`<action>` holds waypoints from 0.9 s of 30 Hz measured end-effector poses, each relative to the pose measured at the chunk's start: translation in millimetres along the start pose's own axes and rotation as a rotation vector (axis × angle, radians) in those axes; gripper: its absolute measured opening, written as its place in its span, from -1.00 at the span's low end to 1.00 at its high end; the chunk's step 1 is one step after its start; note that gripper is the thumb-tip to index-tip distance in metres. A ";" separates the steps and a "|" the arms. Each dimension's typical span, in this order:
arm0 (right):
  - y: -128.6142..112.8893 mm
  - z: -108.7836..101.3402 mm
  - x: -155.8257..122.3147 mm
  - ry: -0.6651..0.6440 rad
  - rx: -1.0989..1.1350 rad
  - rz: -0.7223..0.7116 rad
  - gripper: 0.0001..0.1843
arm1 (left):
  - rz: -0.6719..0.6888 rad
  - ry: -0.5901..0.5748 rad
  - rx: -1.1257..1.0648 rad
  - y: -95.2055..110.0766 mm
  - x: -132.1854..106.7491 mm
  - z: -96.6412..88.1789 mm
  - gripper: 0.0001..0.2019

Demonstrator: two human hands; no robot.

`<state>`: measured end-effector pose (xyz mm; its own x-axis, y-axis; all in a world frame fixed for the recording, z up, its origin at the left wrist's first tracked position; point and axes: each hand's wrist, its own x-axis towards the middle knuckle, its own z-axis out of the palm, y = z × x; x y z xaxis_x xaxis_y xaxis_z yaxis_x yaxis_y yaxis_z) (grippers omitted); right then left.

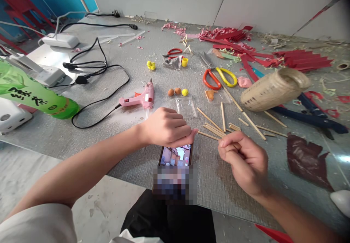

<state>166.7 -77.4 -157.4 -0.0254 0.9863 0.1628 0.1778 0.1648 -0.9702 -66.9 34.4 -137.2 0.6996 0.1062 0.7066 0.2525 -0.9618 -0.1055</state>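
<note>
Pink glue gun (144, 100) near the left hand (168, 128)

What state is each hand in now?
Left hand: closed; whether it holds anything can't be told.
Right hand: curled closed; grip on the nearby stick can't be told.

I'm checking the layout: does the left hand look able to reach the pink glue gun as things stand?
Probably yes: the pink glue gun lies just beyond the left hand, with nothing visible standing between them.
</note>
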 end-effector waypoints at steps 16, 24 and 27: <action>-1.9 -0.9 -0.8 -0.005 -0.014 0.000 -0.82 | 0.005 0.006 0.000 1.4 0.5 -0.1 -0.60; -2.6 0.5 -0.2 0.002 -0.018 0.003 -0.83 | 0.008 0.007 0.014 0.4 0.7 0.2 -0.59; -2.8 0.4 0.3 0.001 -0.019 0.010 -0.84 | 0.013 0.010 0.021 0.3 0.5 0.6 -0.59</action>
<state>165.8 -77.6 -154.7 -0.0222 0.9879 0.1536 0.1963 0.1550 -0.9682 -66.0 34.4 -137.2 0.6962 0.0915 0.7120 0.2575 -0.9577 -0.1287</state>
